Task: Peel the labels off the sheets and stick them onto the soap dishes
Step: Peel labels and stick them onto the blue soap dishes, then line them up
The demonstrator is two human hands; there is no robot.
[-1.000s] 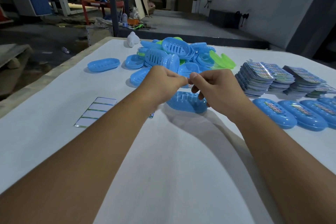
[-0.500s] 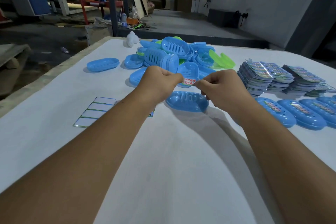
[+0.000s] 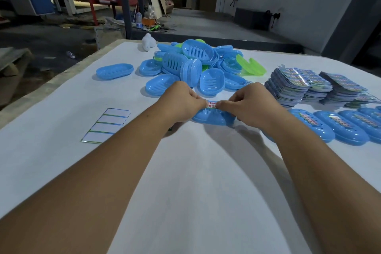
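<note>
Left hand (image 3: 183,102) and right hand (image 3: 245,103) each pinching one end of a small white red-printed label (image 3: 211,104) — fingers curled, label stretched just above a blue oval plastic soap dish (image 3: 213,116) on the white table (image 3: 185,171).

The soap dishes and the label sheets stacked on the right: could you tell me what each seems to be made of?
The soap dishes look like moulded plastic, glossy and slightly translucent: light glints off the rims and slotted bases. The label sheets seem to be thin paper or film with a shiny printed face: the stack reflects light and its edges curl. Which of the two cannot be told.
</note>
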